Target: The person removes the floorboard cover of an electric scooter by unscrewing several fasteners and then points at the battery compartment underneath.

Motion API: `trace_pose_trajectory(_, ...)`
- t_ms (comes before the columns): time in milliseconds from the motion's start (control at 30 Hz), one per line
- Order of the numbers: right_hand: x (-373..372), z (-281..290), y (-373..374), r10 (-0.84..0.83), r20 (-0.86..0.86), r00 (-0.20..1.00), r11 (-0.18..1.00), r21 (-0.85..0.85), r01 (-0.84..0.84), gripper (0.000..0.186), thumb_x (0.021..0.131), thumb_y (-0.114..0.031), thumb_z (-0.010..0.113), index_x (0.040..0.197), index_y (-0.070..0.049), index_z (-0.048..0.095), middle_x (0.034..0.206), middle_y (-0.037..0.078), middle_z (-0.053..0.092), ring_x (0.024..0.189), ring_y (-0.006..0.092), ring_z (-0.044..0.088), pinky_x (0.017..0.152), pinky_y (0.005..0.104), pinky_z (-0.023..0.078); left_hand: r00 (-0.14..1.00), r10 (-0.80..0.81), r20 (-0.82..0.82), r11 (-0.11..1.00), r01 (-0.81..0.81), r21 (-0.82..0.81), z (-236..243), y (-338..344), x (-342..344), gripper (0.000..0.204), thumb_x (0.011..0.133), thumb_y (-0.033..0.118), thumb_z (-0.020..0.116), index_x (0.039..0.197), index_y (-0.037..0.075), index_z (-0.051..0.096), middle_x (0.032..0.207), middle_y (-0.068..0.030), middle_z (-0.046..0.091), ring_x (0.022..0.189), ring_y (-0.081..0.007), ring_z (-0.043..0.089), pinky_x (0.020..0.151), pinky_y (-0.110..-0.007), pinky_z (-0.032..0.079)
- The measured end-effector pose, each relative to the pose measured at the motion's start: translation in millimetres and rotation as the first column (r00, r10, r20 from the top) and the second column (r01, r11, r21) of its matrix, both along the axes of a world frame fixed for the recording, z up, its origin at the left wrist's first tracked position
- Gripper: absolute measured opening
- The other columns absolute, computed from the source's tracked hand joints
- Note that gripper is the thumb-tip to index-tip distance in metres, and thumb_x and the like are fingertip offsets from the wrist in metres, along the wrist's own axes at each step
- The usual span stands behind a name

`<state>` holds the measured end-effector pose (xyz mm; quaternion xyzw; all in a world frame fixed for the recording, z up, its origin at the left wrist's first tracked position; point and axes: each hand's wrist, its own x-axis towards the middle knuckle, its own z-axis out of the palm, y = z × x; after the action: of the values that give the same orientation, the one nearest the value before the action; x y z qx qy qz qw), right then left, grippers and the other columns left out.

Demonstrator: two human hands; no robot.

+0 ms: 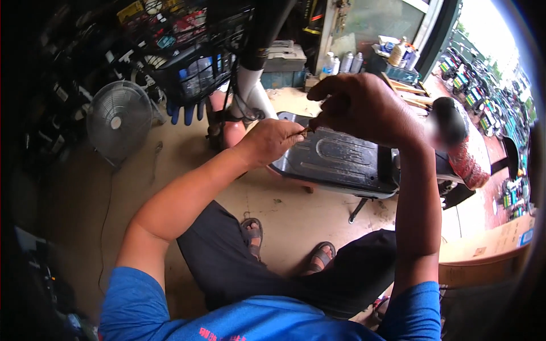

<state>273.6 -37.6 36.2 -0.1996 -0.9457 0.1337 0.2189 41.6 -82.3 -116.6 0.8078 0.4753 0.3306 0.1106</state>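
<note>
Both my hands meet in front of me, above the black footboard [347,159] of an electric scooter. My left hand [270,141] is closed, its thumb and forefinger pinching a small brownish-gold piece [307,132], too small to name. Just to its right is my right hand [369,108], held higher with the palm side in shadow. Its forefinger juts out to the left, while its thumb and other fingers curl together close to the same piece. What lies between them is hidden in the shade. The scooter's pale steering column [250,85] rises beyond my left hand.
A round floor fan [119,120] stands at the left. Blue gloves [186,112] hang under the scooter's black basket [196,74]. Bottles and spray cans [347,62] line the doorway. A person [452,136] is beyond my right forearm. A cardboard box [483,244] lies at the right.
</note>
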Motion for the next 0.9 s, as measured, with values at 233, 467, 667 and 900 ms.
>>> trace_pose_trajectory(233, -65.6, -68.8, -5.6, -0.046, -0.201, 0.978, 0.977, -0.214, 0.002, 0.028, 0.09, -0.013, 0.07, 0.116, -0.004, 0.065, 0.089, 0.019, 0.071, 0.083, 0.035, 0.072, 0.073, 0.0418, 0.056, 0.996, 0.04, 0.083, 0.989, -0.028, -0.147, -55.9, -2.7, -33.9, 0.019, 0.096, 0.02, 0.068, 0.099, 0.002, 0.073, 0.082, -0.0194, 0.07, 0.078, -0.0287, 0.072, 0.072, -0.038, 0.053)
trace_pose_trajectory(467, -78.0, -122.0, 10.8, 0.031, -0.221, 0.975, 0.979, -0.189, -0.074, 0.03, 0.093, -0.012, 0.07, 0.12, -0.003, 0.062, 0.098, 0.024, 0.069, 0.084, 0.0424, 0.07, 0.074, 0.0465, 0.056, 0.995, 0.054, -0.08, 0.975, -0.07, -0.209, -85.7, 9.2, -49.5, 0.017, 0.096, 0.02, 0.067, 0.105, 0.005, 0.07, 0.085, -0.0177, 0.071, 0.084, -0.0352, 0.071, 0.076, -0.044, 0.054)
trace_pose_trajectory(667, -81.4, -142.3, 17.8, 0.026, -0.235, 0.972, 0.961, -0.261, -0.089, 0.031, 0.091, -0.011, 0.071, 0.119, -0.003, 0.062, 0.098, 0.022, 0.069, 0.088, 0.0418, 0.07, 0.077, 0.0461, 0.057, 0.999, 0.055, -0.001, 0.974, -0.053, -0.222, -93.9, 15.9, -56.6, 0.021, 0.095, 0.02, 0.067, 0.109, 0.006, 0.071, 0.089, -0.0199, 0.072, 0.084, -0.0357, 0.072, 0.075, -0.045, 0.054)
trace_pose_trajectory(900, -82.9, -151.3, 22.6, 0.019, -0.207, 0.978, 0.957, -0.279, -0.078, 0.028, 0.09, -0.01, 0.071, 0.116, -0.002, 0.062, 0.097, 0.023, 0.069, 0.088, 0.042, 0.069, 0.077, 0.0472, 0.057, 0.992, 0.045, -0.118, 0.957, -0.076, -0.279, -103.3, 20.4, -53.9, 0.021, 0.092, 0.017, 0.067, 0.112, 0.01, 0.072, 0.097, -0.0166, 0.073, 0.095, -0.0375, 0.07, 0.084, -0.048, 0.054)
